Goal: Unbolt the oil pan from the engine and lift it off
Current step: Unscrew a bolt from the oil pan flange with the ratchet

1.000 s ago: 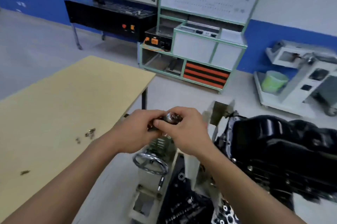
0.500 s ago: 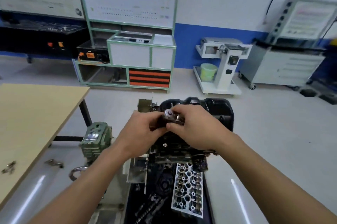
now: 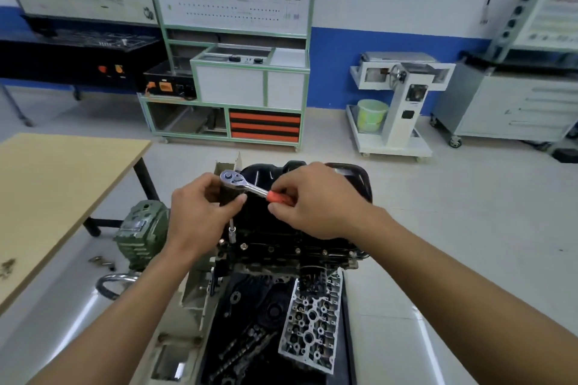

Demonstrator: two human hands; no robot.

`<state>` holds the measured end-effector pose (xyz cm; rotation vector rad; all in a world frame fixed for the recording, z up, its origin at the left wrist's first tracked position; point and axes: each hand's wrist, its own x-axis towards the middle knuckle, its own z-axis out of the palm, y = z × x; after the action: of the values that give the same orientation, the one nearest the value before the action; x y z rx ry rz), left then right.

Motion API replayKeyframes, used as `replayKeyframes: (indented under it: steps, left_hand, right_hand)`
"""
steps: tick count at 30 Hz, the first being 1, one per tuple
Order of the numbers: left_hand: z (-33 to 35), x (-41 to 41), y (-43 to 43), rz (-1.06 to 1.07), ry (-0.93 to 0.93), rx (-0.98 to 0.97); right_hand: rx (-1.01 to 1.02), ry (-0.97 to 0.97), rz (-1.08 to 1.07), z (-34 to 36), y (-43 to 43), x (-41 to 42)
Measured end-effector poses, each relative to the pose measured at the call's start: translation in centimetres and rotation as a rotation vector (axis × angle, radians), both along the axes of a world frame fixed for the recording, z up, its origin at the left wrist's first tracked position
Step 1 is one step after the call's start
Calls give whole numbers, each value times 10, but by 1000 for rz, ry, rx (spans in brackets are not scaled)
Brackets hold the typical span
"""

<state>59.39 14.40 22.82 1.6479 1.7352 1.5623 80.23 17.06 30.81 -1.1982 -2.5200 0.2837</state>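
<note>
A: Where the two forearms come in from the bottom, what lies nearest?

B: A bare metal cylinder head point(image 3: 312, 319), lying flat among dark parts just below the engine point(image 3: 291, 256).

A: And the oil pan?

B: The black oil pan point(image 3: 266, 173) sits on top of the upturned engine, with bolt heads point(image 3: 271, 249) showing along its near flange. Both hands are above its near half.

A: How do the hands hold?

B: The left hand point(image 3: 200, 212) has fingers and thumb curled round a dark piece just under the head of the ratchet point(image 3: 237, 181). From there a thin extension runs down to a socket point(image 3: 232, 232) at the pan's near-left corner. Whether it is seated on a bolt I cannot tell. The right hand point(image 3: 316, 201) pinches the orange grip of the ratchet handle between thumb and fingertips, over the middle of the pan.

A: To the left?

B: A green gearbox point(image 3: 140, 228) beside the engine, a few loose fasteners point(image 3: 101, 262) near it, then a wooden table point(image 3: 68, 184).

A: Farther back?

B: A green-framed training panel point(image 3: 234, 40) against the blue-and-white wall. To its right is a white stand point(image 3: 403, 96) with a green bucket point(image 3: 372, 114) on its base, then a grey cabinet point(image 3: 513, 106) on casters.
</note>
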Motion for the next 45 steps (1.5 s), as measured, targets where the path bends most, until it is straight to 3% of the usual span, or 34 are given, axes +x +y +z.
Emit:
replayKeyframes:
  steps: [4,7,19,26,29,32,36,40,45]
  left_hand:
    - [-17,-11,3,45,-35,-54]
    - [-26,-25,9,57,-18,-74]
    - [-37,-62,28,-95,-59,-98]
    - [-48,-67,27,-143,99,-33]
    - [-43,-68,30,-182,138,-111]
    - [-29,-77,34,-574,-31,-220]
    - [-12,-87,42,-923,-163,-313]
    - [-11,-72,45,-909,-171,-294]
    - [-13,-64,56,-894,-187,-375]
  right_hand:
    - [-204,179,72,-32,11,-24]
    - [-210,238,82,-51,15,-40]
    - [-154,178,-13,-56,20,-79]
    - [-427,193,-95,-71,-28,-103]
    - [-367,191,-202,-81,-44,-115]
    - [-264,90,-265,-83,-41,-113]
    - [142,-145,-299,-77,-10,-96]
    - [361,-130,-194,-67,40,-87]
    - [571,83,-129,-80,83,-103]
